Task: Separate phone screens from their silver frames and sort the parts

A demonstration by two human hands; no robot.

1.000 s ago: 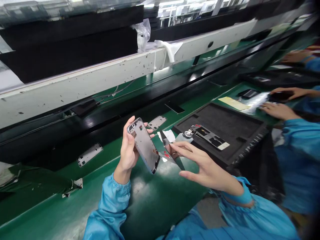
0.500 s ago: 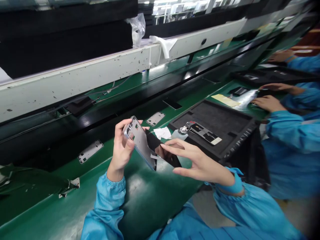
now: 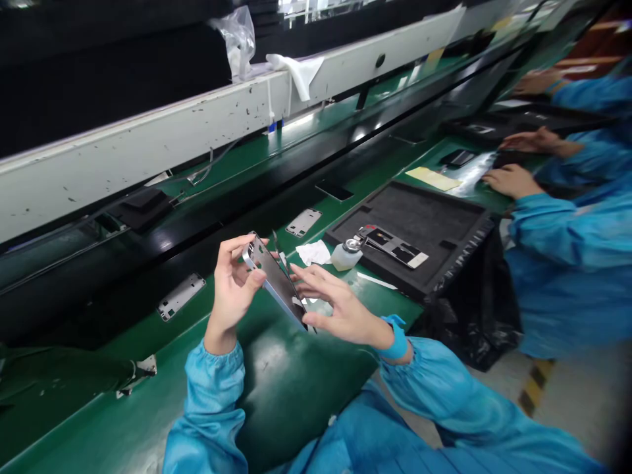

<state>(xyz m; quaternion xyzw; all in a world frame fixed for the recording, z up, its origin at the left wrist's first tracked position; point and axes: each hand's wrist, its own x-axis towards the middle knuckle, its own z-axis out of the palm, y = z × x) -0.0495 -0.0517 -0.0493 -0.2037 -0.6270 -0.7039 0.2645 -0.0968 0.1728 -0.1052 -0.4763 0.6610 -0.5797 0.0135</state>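
My left hand grips a silvery-blue phone frame by its upper end, thumb on the near edge and fingers behind. The frame is tilted, its grey inner face toward my right side. Beside it stands a thin dark phone screen, seen almost edge-on. Around this screen are the fingers of my right hand, with the thumb at the lower end of the two parts. Where the fingers press is partly hidden. A crumpled white wipe and a small bottle with a metal top are just beyond my right hand.
Phone frames and a dark screen lie along the green bench. On the right, a black foam tray holds phone parts. Co-workers' hands are farther right. A green-covered arm-like object extends at left.
My right hand has moved left with the screen, bringing it close to the frame and turning it nearly edge-on. My left hand keeps its grip. The camera view has shifted slightly.
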